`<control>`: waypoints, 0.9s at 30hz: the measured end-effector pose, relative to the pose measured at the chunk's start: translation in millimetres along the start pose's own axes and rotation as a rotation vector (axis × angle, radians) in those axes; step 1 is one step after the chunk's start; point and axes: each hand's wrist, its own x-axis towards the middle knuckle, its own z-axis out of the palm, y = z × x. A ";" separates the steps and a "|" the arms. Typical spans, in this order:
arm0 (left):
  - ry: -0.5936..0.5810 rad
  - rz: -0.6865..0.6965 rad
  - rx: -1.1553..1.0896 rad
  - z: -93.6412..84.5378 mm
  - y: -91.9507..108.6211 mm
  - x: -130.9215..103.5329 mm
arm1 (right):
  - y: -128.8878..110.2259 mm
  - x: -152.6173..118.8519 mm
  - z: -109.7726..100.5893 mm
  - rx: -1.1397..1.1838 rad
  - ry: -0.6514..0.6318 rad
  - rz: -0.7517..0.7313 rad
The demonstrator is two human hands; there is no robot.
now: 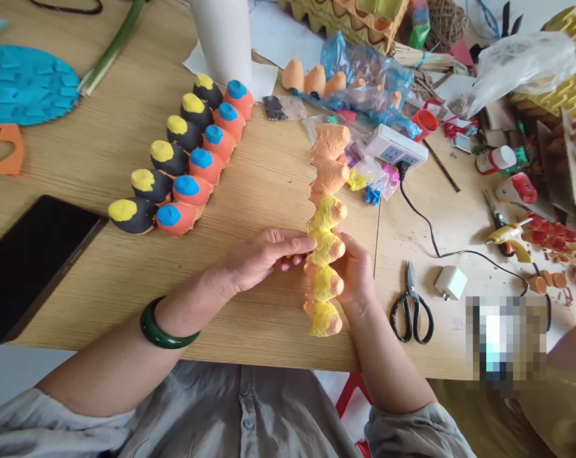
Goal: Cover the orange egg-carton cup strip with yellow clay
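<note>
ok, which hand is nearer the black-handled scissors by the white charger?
Right. The right hand is at the egg-carton strip, just left of the scissors; the left hand is farther left, on the strip's opposite side.

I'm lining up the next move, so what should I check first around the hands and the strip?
1. Cup strip held: ok, right hand supporting, left hand touching with its thumb.
2. All six cups yellow: not ok, the far two are bare orange.
3. Enough yellow clay at the left fingers: cannot tell, mostly hidden.
4. Scissors clear of hands: ok, lying apart.
5. Blue-topped cups clear of hands: ok.
</note>
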 end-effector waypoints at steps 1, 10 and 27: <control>0.009 0.005 0.011 -0.1 -1.1 0.0 | 0.1 -0.1 0.2 0.000 0.005 -0.001; 0.079 0.038 0.039 2.0 -7.9 2.3 | 6.5 6.3 -7.9 -0.021 0.021 -0.031; 0.052 -0.021 -0.069 -0.5 -0.2 1.6 | 4.9 -6.4 -5.5 -0.125 0.069 -0.420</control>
